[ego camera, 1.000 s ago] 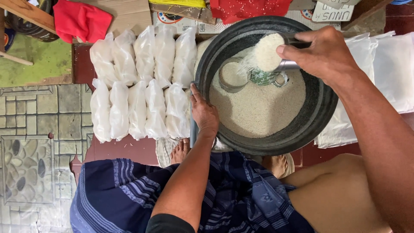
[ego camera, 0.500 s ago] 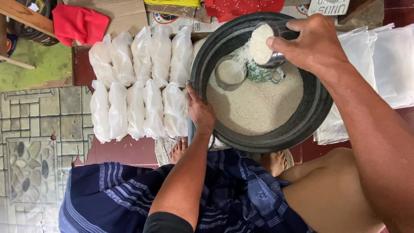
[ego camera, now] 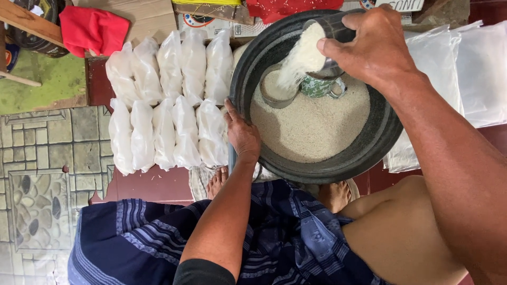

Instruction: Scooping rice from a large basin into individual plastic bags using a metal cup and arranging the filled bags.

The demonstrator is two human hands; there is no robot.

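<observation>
A wide dark basin (ego camera: 369,150) holds white rice (ego camera: 317,126). My right hand (ego camera: 375,47) grips a metal scoop cup (ego camera: 330,26) tilted over the basin's far side. Rice streams from it into a small round tin (ego camera: 274,92) that stands in the rice. A green patterned mug (ego camera: 319,87) lies beside the tin, under my hand. My left hand (ego camera: 242,134) rests on the basin's near-left rim, fingers curled over the edge.
Several filled clear bags of rice (ego camera: 169,105) lie in two rows left of the basin. Flat plastic bags (ego camera: 465,68) are stacked at the right. A red cloth (ego camera: 92,29) and cardboard lie at the back. My legs in blue striped cloth (ego camera: 274,243) fill the foreground.
My right hand has lifted the full scoop cup from above the rice and tipped it, and the rice now pours into the tin. My left hand stays on the rim.
</observation>
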